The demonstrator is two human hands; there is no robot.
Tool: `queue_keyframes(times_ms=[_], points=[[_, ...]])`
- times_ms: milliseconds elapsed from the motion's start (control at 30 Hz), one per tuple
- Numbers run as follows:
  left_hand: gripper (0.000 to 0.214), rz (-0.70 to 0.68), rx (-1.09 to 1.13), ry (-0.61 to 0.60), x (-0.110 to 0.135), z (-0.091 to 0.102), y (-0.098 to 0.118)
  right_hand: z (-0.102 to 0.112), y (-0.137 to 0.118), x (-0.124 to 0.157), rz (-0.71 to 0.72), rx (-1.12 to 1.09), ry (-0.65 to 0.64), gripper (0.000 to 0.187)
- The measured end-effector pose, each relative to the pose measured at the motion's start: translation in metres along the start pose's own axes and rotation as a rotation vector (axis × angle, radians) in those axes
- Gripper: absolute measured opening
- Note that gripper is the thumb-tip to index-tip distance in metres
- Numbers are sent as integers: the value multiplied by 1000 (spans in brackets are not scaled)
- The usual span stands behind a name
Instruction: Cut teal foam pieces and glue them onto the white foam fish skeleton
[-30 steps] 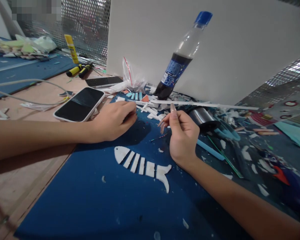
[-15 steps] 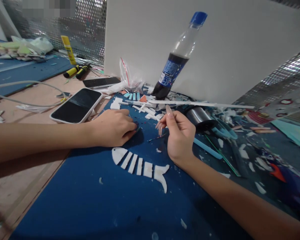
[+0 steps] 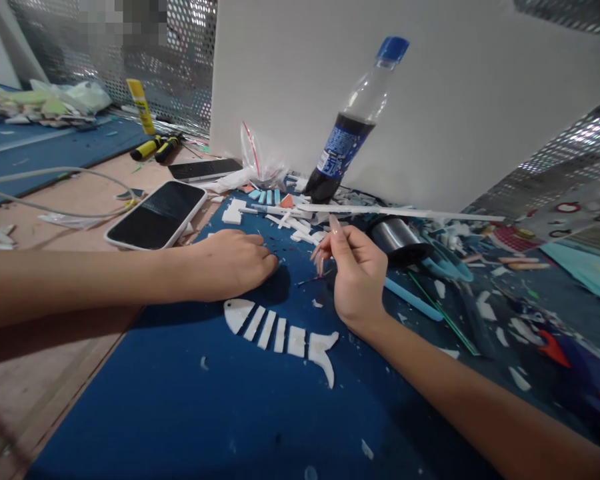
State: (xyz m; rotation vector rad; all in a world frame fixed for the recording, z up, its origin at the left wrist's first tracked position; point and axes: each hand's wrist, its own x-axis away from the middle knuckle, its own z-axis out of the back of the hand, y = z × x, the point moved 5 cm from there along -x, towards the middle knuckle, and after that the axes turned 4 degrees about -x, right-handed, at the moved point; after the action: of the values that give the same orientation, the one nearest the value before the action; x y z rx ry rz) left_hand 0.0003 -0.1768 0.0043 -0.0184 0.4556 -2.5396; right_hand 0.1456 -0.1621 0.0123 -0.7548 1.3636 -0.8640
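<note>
My left hand (image 3: pixel 237 263) is closed, palm down, just above the blue mat. Whatever its curled fingers hold, if anything, is hidden. Across from it, my right hand (image 3: pixel 357 270) is half curled with the thumb raised apart from the fingers, and no object shows in it. A thin dark sliver (image 3: pixel 313 281) lies by its fingertips. Nearer to me, a white fish shape (image 3: pixel 296 341) lies flat on the blue mat (image 3: pixel 180 400), cut into a head with an eye hole, several separate body strips and a forked tail.
A bottle of dark drink (image 3: pixel 343 143) leans before a white board (image 3: pixel 455 100). Around it lie white scraps (image 3: pixel 300 223), a long white strip (image 3: pixel 405 212) and a wire spool (image 3: pixel 400 240). A phone (image 3: pixel 157 215), yellow-handled tools (image 3: pixel 155 148) and a yellow tube (image 3: pixel 140 107) are at left.
My left hand has rolled more palm-down and moved slightly down and right, its fingertips now tucked from sight. My right hand and the fish pieces stay put.
</note>
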Motion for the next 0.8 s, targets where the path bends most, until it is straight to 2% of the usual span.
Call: queue_keyframes(times_ms=[167,267,333,433,500,567,700,800], points=[[12,16,1,-23,3,3,4,-1,0,-1,12,-9,-10,30],[15,71,137,26,2,7,1,-1,0,-1,13,-1,-11,30],[20,216,371,76,1,10,-6,-1,-3,0,33,26,-11,30],[25,451,950,86,1,5,-14,-2,-11,4,113,121,-50,30],[26,521,1340,80,0,-2,-13,-4,-18,8,186,202,-111,28],[26,558,1615,105,-1,-6,-10,-8,-25,13,279,276,-183,26],[25,638,1858,156,0,-13,-8,-17,-36,19,447,332,-314,24],[25,634,1887,171,-1,-13,-8,-20,-36,19,451,340,-333,23]])
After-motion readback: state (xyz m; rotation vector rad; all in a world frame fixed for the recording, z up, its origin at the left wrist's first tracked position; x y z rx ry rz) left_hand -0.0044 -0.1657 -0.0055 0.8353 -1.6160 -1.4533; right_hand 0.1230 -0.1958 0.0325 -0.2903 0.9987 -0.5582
